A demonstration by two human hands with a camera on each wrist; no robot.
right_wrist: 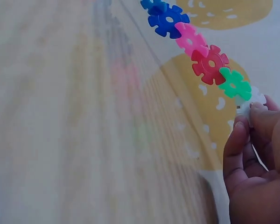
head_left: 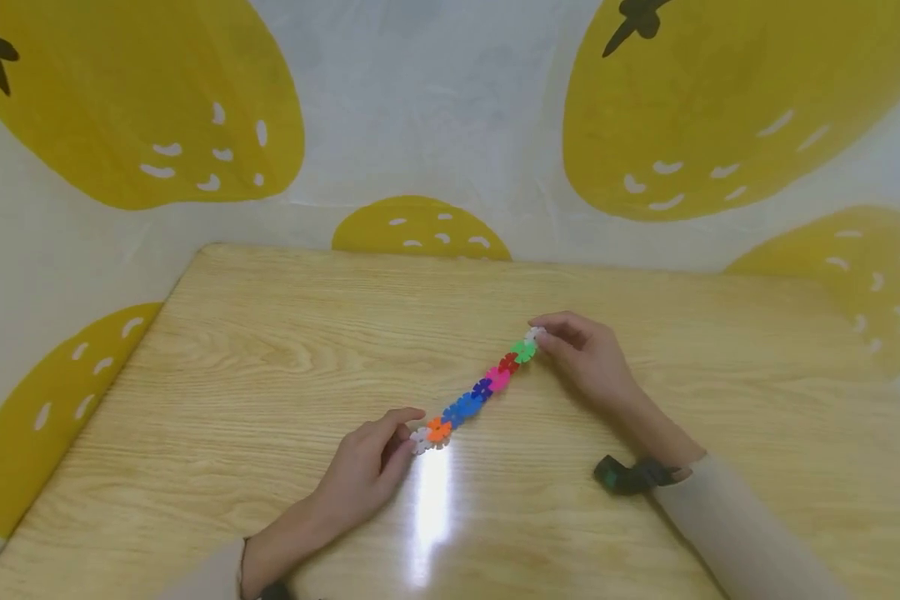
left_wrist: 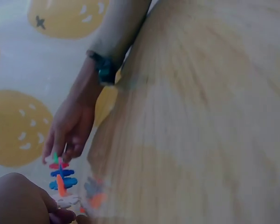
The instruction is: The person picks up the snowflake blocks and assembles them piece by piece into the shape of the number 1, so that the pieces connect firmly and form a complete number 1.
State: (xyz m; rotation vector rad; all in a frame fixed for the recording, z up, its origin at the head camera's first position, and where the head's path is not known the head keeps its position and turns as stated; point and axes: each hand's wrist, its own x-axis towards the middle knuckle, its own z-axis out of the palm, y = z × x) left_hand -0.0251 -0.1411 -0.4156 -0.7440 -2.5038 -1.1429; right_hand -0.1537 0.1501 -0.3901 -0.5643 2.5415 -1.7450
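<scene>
A chain of notched plastic snowflake discs (head_left: 498, 379) stretches slantwise between both hands, raised above the table. Its colours run from white through orange, blues, pink, red and green to white again. At the lower left end, my left hand (head_left: 367, 462) pinches a white disc (head_left: 420, 441) between thumb and fingers. My right hand (head_left: 588, 358) pinches the white disc at the upper right end. The right wrist view shows the green disc (right_wrist: 235, 84) joined by its slots to the red disc (right_wrist: 210, 65). In the left wrist view, my left hand (left_wrist: 25, 200) partly covers its end.
The wood-grain table (head_left: 270, 333) lies under both arms and mirrors a bright light. Behind it hangs a pale cloth (head_left: 420, 100) with large yellow fruit shapes. A dark band with a small device (head_left: 633, 475) sits on the right wrist.
</scene>
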